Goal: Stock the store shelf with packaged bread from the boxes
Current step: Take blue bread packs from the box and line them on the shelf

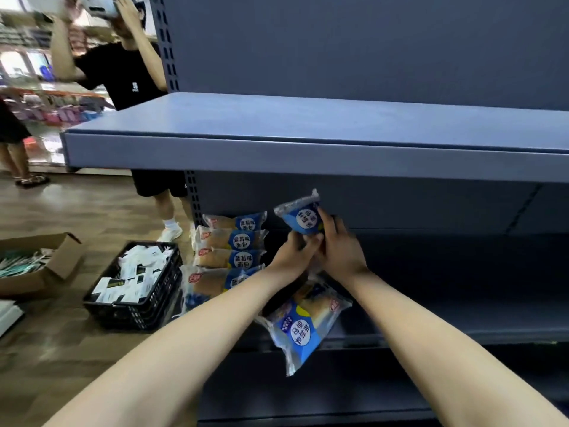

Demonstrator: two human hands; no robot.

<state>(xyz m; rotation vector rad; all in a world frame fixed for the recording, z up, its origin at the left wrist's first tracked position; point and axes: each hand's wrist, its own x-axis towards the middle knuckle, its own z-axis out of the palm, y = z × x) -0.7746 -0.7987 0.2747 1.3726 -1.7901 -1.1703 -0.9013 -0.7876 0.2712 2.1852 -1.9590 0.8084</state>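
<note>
Blue bread packet (303, 217), printed with a white round label, was held up between both hands in front of the dark space under the upper shelf (308, 155). It stood tilted, its crimped end uppermost. The right hand (338, 251) gripped its right side, thumb laid along the edge and fingers curled behind. The left hand (291, 257) pinched its lower end from below, fingertips meeting those of the right hand there.

Just beneath the wrists hung a second bread packet (303, 326), label upside down, its clear end pointing down past the front lip of the lower shelf (431, 328). Whether a hand held it or it rested on the shelf could not be told, since the wrists covered its top.

To the left of the left hand, a row of four bread packets (234, 251) of the same kind lay side by side on the lower shelf, labels facing up, the nearest one partly covered by the left forearm.

Farther left and lower, on the wooden floor, sat a black plastic crate (154, 306) heaped with small white packets (132, 272). Beyond it lay an open cardboard box (58, 266). Above and left of the hands, past the shelf end, another person (123, 75) in a black T-shirt stood with both arms raised.
</note>
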